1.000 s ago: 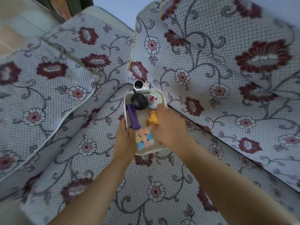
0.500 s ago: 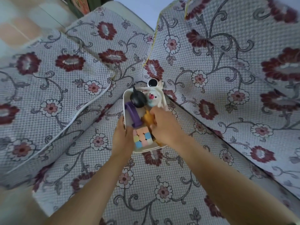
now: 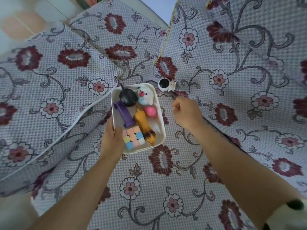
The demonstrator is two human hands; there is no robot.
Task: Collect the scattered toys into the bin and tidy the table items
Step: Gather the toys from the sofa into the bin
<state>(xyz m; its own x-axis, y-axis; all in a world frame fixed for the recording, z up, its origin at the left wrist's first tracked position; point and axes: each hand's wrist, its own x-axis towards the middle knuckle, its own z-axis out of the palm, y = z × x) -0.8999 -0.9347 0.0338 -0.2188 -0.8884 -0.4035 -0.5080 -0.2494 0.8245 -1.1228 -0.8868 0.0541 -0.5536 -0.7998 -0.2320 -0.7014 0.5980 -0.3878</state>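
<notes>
A white bin [image 3: 162,123] sits on the flowered sofa seat. Inside lie a black ball [image 3: 128,98], a white plush dog [image 3: 146,97], a pink ball [image 3: 149,111], a purple piece [image 3: 123,114], an orange toy animal [image 3: 144,124] and a pastel cube [image 3: 133,137]. My left hand [image 3: 111,140] grips the bin's left rim, thumb inside. My right hand [image 3: 186,113] hovers to the right of the bin with fingers curled, holding nothing. A small white astronaut figure [image 3: 166,84] lies on the sofa just past the bin's far right corner, beyond my right hand.
The sofa [image 3: 166,180] is covered in grey fabric with dark red flowers; its backrest [image 3: 240,55] rises at the right and an arm cushion [image 3: 49,80] at the left. A tiled floor [image 3: 21,20] shows at the upper left.
My right hand has let go of the orange toy animal, which now lies in the bin, and has moved out to the right. My left hand keeps its grip on the rim.
</notes>
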